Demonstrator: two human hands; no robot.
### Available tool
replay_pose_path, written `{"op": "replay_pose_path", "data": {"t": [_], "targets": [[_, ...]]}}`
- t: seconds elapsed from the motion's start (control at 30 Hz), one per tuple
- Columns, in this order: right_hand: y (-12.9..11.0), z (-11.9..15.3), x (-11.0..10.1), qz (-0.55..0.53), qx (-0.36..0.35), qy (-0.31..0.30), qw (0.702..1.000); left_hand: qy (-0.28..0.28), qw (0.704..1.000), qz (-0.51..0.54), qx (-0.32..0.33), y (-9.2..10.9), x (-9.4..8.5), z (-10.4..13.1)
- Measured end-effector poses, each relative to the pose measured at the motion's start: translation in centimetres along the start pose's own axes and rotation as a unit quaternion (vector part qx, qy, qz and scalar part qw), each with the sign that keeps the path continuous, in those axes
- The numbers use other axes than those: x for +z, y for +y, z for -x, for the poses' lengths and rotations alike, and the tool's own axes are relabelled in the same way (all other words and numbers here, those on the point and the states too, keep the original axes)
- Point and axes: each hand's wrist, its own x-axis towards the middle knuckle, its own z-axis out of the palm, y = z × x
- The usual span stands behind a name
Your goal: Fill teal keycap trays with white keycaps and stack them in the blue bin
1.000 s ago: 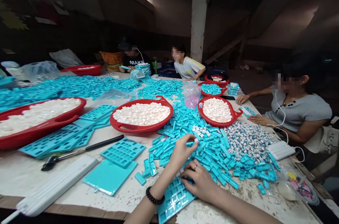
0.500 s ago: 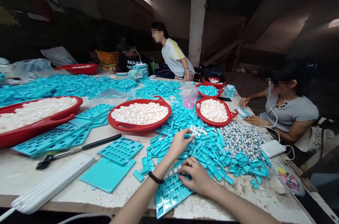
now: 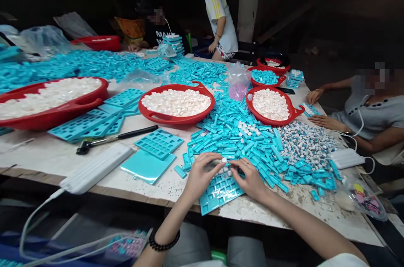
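A blue grid tray (image 3: 217, 193) with square openings lies near the table's front edge, partly hidden by my hands. White pieces (image 3: 226, 169) sit in a row at its far end. My left hand (image 3: 202, 174) pinches a small white cube-like piece (image 3: 224, 160) between thumb and index finger, just above that row. Close by on the right, my right hand (image 3: 249, 178) has its fingers curled in at the tray's far right edge; whatever is between the fingertips is too small to make out. Loose white pieces (image 3: 248, 128) lie on the heap of blue strips (image 3: 221, 132) beyond.
Red baskets (image 3: 176, 121) of white pieces stand behind and to the left. Blue panels (image 3: 148, 168), a black-handled tool (image 3: 118, 137) and a white power bank-like bar (image 3: 96, 168) lie left. Tiny pieces (image 3: 306, 142) are heaped right, near a co-worker's hands (image 3: 326, 121).
My left hand has come back from the loose white pieces to the tray with one piece. The view has tilted down. The standing person has straightened up.
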Motion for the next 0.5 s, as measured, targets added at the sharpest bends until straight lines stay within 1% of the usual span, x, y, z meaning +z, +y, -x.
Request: {"op": "replay_pose_path", "data": {"t": [0.13,0.27,0.37,0.5], "targets": [[-0.2,0.0,-0.1,0.007,-0.003,0.002,1.0,0.007,0.998,-0.052,0.02,-0.1,0.4,2.3],[0.0,0.0,0.1,0.004,-0.022,-0.008,1.0,0.042,0.995,-0.078,0.041,-0.5,1.1,4.2],[0.2,0.1,0.1,-0.001,-0.031,-0.022,0.999,0.058,0.994,-0.085,0.043,-0.8,1.5,4.6],[0.1,0.3,0.0,-0.001,-0.038,-0.041,0.998,0.041,0.995,-0.083,0.033,-0.8,1.7,4.5]]}}
